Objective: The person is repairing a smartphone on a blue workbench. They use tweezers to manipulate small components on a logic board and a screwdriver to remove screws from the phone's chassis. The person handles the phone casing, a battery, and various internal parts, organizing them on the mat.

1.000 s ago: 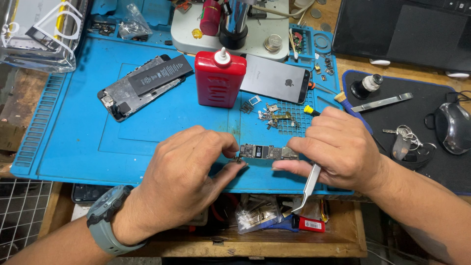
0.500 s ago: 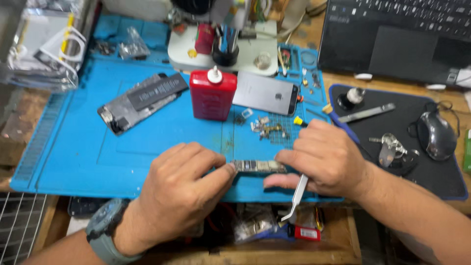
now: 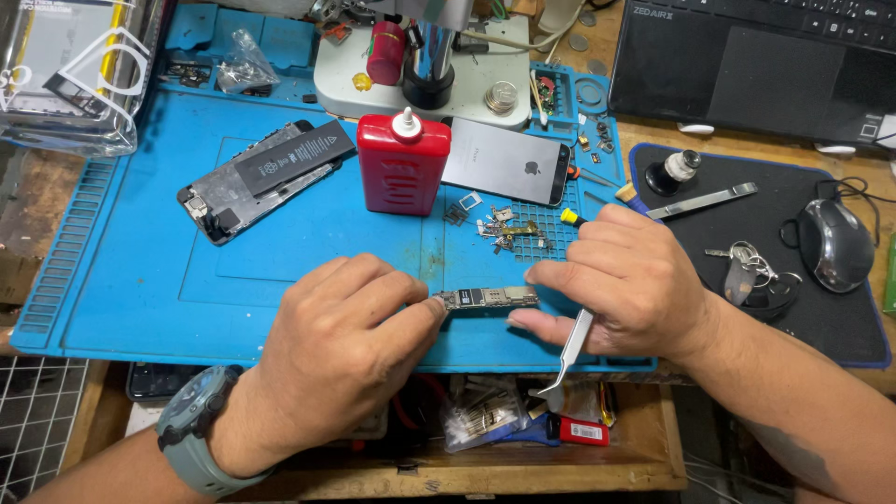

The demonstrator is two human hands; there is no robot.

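Hands, left (image 3: 350, 341) and right (image 3: 621, 280), pinch circuit board (image 3: 487, 299) ends, long axis left-right, seemingly flat.

Both forearms were bare, with no sleeves reaching into view. The left hand (image 3: 345, 350) was broad, with short, trimmed nails and no rings. Just behind it, on the wrist, sat a chunky grey-green watch (image 3: 201, 425) with a thick, ribbed rubber strap and a dark case edge, seen from its side. The right hand (image 3: 630, 285) wore no rings or bands either, and its nails were also cut short. Further back from that hand, on the outer forearm near the elbow, there was a faint dark mark (image 3: 779, 443), possibly a tattoo, too blurred to make out. Neither hand wore gloves.
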